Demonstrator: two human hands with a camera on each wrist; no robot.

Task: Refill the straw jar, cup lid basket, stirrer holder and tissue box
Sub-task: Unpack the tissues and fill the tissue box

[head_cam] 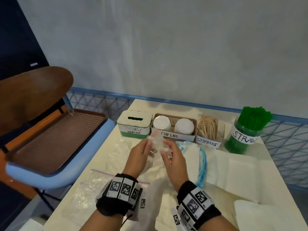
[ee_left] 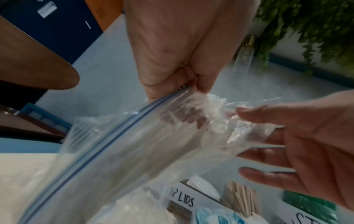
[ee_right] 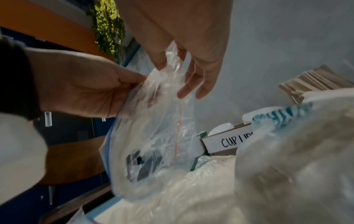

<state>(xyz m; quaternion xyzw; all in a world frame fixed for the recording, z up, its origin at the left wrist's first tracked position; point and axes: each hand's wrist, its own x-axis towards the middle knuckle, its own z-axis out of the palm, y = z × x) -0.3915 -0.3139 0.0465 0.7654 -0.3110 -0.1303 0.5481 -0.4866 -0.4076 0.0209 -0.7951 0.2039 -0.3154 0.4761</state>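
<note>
Our left hand [head_cam: 141,151] pinches a crumpled clear zip bag [head_cam: 155,144] at its rim, held above the counter [head_cam: 250,172]. Right hand [head_cam: 172,157] is loosely spread, fingers touching the plastic, gripping nothing firmly. Bag looks empty, so we judge this as clearing packaging between refills.

Straw jar [head_cam: 241,135], stirrer holder [head_cam: 208,132] and cup lid basket [head_cam: 174,127] look stocked. Tissue box [head_cam: 135,125] at far left shows an empty slot, so probably next: drop the bag, take tissues.

Tissue pack [head_cam: 196,162], loose napkins [head_cam: 236,172] and more empty bags [head_cam: 93,185] clutter the near side.
</note>
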